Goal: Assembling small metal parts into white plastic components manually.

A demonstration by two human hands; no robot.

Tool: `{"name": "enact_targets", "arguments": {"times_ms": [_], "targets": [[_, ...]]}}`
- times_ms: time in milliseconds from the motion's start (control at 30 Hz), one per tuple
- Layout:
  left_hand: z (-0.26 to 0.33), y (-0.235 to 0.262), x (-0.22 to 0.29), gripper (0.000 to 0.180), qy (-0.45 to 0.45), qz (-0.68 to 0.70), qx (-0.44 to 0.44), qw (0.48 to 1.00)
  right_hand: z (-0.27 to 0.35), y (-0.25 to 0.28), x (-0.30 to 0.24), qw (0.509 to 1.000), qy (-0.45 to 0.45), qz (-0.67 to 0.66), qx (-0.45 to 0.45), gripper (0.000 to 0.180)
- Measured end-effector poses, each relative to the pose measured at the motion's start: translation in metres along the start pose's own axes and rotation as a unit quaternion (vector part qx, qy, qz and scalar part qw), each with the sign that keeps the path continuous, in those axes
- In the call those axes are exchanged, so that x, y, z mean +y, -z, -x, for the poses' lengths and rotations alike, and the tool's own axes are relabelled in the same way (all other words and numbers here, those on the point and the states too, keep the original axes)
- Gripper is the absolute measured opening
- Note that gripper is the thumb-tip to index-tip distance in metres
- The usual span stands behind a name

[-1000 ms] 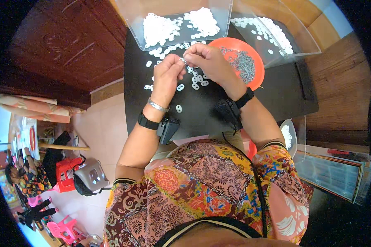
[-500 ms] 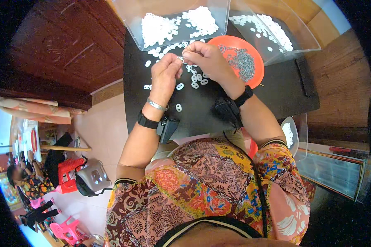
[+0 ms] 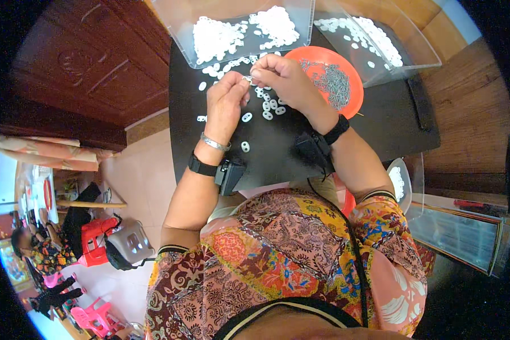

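Observation:
My left hand pinches a small white oval piece between thumb and fingertips. From the right, my right hand meets it with thumb and forefinger closed together at the piece's edge; whatever lies between those fingertips is too small to make out. Just below my hands, several white oval pieces with two holes each are scattered on the black table. An orange plate beside my right hand carries a heap of small grey metal pins or screws.
Beyond my hands stands a clear plastic bin of white pieces. Another clear bin with white pieces is at the far right. A dark strip lies along the table's right side. At the left, another person sits near pink stools.
Both hands stay together at the white oval piece, almost in the same place. The whole view has shifted very slightly.

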State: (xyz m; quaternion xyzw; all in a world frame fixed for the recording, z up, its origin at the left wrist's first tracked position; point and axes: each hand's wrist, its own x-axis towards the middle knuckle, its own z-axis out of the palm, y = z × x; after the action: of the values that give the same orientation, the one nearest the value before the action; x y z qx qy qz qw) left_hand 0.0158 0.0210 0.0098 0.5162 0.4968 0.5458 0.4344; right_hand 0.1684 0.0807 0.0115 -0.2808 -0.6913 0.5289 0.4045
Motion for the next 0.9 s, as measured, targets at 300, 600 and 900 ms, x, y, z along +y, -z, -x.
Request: {"name": "enact_targets", "arguments": {"times_ms": [300, 600, 900], "targets": [[-0.0010, 0.0006, -0.0025, 0.018, 0.009, 0.001, -0.006, 1.000, 0.0008, -0.0008, -0.0011, 0.999, 0.001, 0.042, -0.010, 0.014], [0.0013, -0.0027, -0.0044, 0.019, 0.009, -0.006, 0.025, 1.000, 0.0029, -0.0074, -0.0014, 0.999, 0.001, 0.046, 0.004, 0.014], [0.0027, -0.0032, -0.0008, 0.020, 0.011, -0.005, 0.027, 1.000, 0.0045, -0.0082, -0.0013, 1.000, 0.021, 0.013, -0.005, 0.013]]}}
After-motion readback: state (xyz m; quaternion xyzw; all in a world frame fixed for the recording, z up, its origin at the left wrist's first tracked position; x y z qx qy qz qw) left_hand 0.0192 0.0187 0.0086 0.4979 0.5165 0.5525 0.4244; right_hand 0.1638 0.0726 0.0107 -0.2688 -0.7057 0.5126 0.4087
